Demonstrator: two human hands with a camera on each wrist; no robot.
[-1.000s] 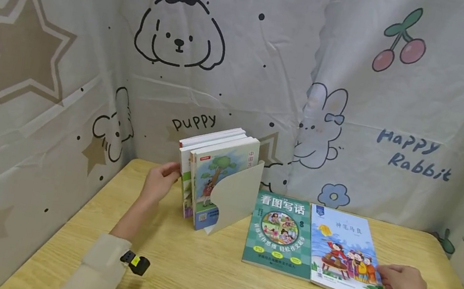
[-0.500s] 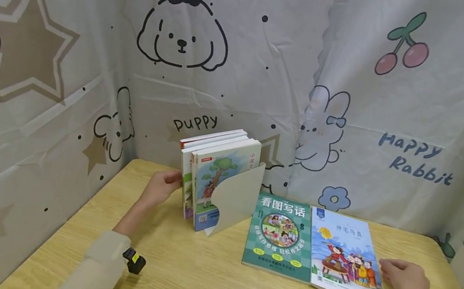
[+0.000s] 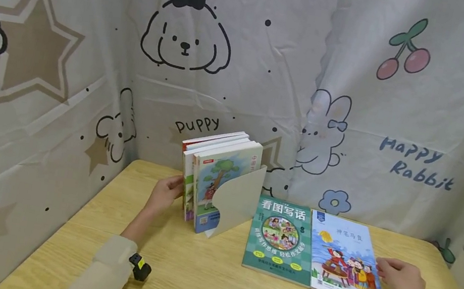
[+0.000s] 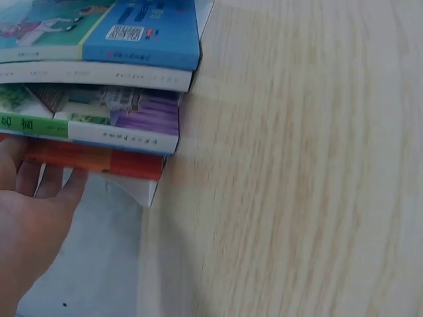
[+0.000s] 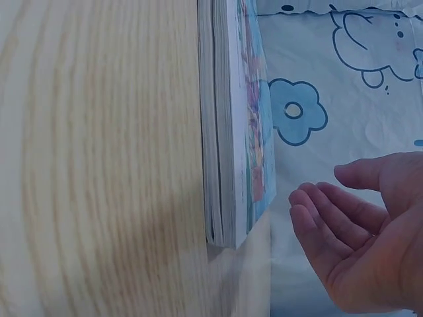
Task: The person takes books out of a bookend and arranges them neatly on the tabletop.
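Upright books (image 3: 226,177) are supported in a pale holder (image 3: 238,202) left of centre on the tabletop (image 3: 191,276). An orange-red spine (image 4: 92,158) at their left is touched by the left hand (image 3: 164,194); whether it is gripped cannot be told. At right, a green book (image 3: 280,242) and a blue book (image 3: 343,260) are laid flat, side by side. Nothing is held by the right hand (image 3: 406,282), its loosely curved fingers positioned just beside the blue book's right edge.

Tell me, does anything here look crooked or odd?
Mildly: the white holder of upright books stands turned at an angle, not square with the back edge of the table. I see nothing spilled or damaged.
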